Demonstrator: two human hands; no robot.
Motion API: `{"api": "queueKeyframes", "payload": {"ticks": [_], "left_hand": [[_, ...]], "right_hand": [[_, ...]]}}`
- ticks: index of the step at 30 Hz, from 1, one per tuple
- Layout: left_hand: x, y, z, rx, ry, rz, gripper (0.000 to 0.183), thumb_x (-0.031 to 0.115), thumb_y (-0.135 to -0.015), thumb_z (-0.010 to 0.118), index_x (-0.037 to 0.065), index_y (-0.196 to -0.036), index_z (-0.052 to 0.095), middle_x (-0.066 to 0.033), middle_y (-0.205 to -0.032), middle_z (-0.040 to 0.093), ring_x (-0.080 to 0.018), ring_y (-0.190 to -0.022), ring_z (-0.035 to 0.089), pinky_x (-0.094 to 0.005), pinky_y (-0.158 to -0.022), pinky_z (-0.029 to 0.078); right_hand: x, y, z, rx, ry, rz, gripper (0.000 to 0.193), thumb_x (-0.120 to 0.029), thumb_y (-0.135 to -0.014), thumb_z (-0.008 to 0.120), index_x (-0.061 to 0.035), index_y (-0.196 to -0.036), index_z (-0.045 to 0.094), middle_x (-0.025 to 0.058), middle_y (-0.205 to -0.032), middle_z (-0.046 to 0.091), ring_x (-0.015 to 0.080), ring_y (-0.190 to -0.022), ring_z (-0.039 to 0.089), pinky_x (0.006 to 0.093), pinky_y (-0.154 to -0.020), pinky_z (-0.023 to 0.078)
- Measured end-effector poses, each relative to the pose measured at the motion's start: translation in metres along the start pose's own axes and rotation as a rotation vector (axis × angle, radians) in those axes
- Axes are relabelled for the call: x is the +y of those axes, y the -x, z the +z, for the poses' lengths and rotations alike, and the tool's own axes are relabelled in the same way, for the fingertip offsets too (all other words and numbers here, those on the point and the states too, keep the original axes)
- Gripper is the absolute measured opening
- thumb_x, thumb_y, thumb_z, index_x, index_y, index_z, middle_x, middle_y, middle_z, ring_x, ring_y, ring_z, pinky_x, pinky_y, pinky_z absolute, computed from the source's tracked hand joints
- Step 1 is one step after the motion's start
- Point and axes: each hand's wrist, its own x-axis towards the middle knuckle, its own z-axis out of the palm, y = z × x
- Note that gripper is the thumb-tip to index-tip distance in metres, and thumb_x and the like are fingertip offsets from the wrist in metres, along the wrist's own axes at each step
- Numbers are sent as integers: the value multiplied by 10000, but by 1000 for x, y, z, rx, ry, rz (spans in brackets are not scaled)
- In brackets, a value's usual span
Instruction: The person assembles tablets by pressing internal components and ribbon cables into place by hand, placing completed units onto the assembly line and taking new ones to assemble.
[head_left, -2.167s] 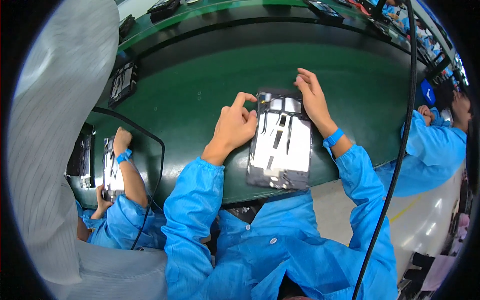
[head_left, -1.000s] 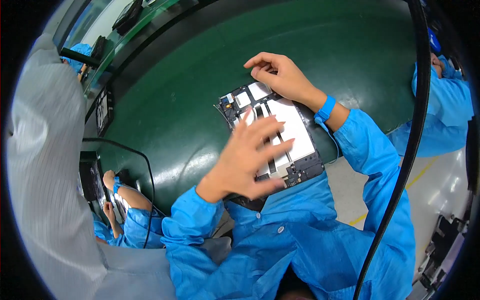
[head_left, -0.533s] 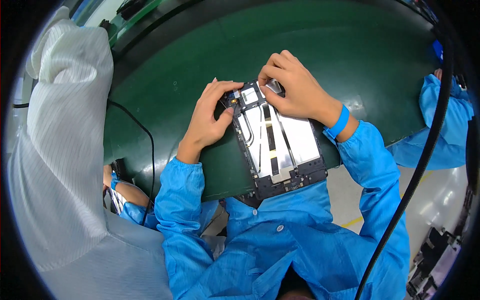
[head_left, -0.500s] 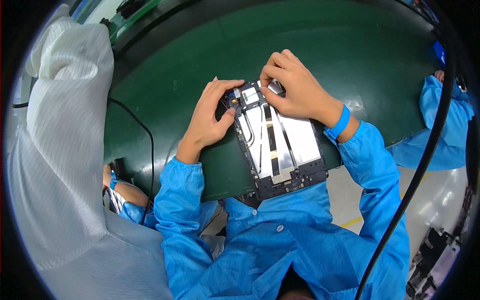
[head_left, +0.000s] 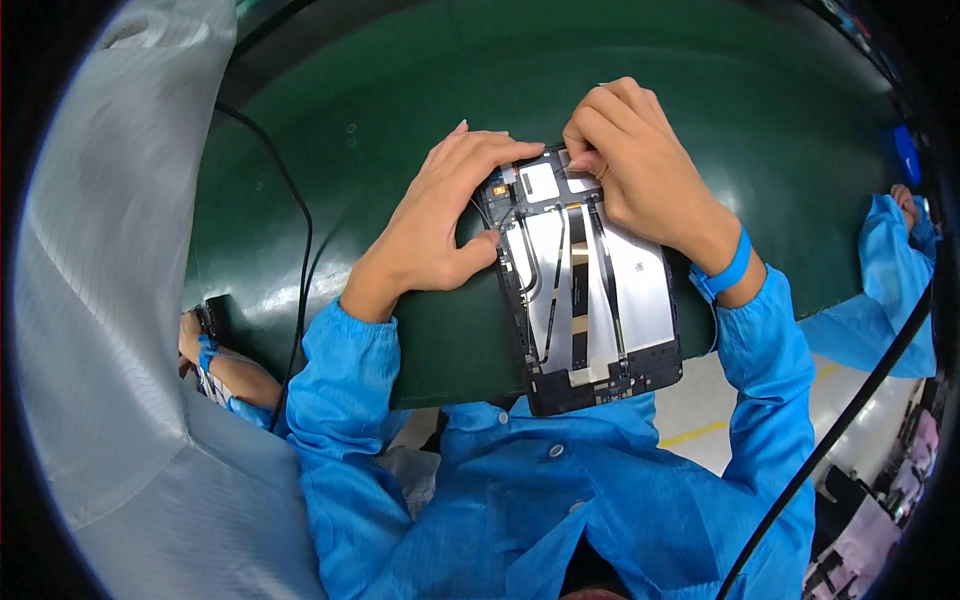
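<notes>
An opened tablet (head_left: pixel 640 290), its silver inside and black flat cables bared, lies aslant at the green table's near edge, the lower end overhanging toward my blue smock. At the upper left corner my left hand (head_left: pixel 435 215) grips it, thumb on the left edge and fingers along the top edge. Over the upper right part, my right hand (head_left: pixel 640 160) is closed in a pinch close to the tablet's surface. Whatever sits between those fingertips is too small to make out. A blue wrist strap (head_left: pixel 735 268) circles my right wrist.
White striped cloth (head_left: pixel 110 300) hangs along the left side. A black cable (head_left: pixel 303 215) crosses the green table (head_left: pixel 420 80) there, and another (head_left: pixel 850 415) runs past my right arm. Other people's hands show at far left (head_left: pixel 190 335) and far right (head_left: pixel 903 205).
The tablet and both hands appear a little further right in the view. My right hand has risen slightly from the tablet's top, its fingers still pinched. My left hand keeps its grip.
</notes>
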Motion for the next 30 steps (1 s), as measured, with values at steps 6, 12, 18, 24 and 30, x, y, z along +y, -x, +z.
{"api": "queueKeyframes", "payload": {"ticks": [6,12,18,24,30], "left_hand": [[2,-1,-1,-1,-21,10,851,189,-697,680,92,-1539,605,-180,-1457,660,-442,-1497,520,-646,-1381,198],[6,-2,-3,-12,-15,0,871,167,-688,692,102,-1551,601,-173,-1467,659,-446,-1500,515,-652,-1381,193],[4,-2,-3,-65,-43,-20,986,329,-657,657,80,-1606,564,-189,-1566,598,-410,-1557,470,-663,-1384,151],[7,-5,-3,-51,-19,-5,949,157,-669,680,167,-1614,603,-182,-1454,622,-423,-1461,516,-661,-1378,175],[5,-2,-3,-35,44,-18,1001,169,-655,675,173,-1651,574,-193,-1438,612,-431,-1460,512,-665,-1376,175]], "right_hand": [[1,0,0,49,22,20,150,-42,-906,769,-78,-963,636,83,-960,605,308,-1010,575,436,-922,449],[-1,1,0,72,32,40,156,-33,-894,774,-79,-946,634,82,-942,603,311,-982,580,440,-896,451],[1,1,2,88,1,40,154,-30,-897,772,-73,-946,633,82,-934,598,314,-964,578,432,-883,452],[0,3,4,77,-3,53,153,-34,-907,772,-72,-950,629,87,-935,598,312,-976,578,434,-883,451],[-2,1,6,79,13,52,157,-23,-903,769,-71,-952,628,88,-941,604,315,-980,578,436,-885,453]]}}
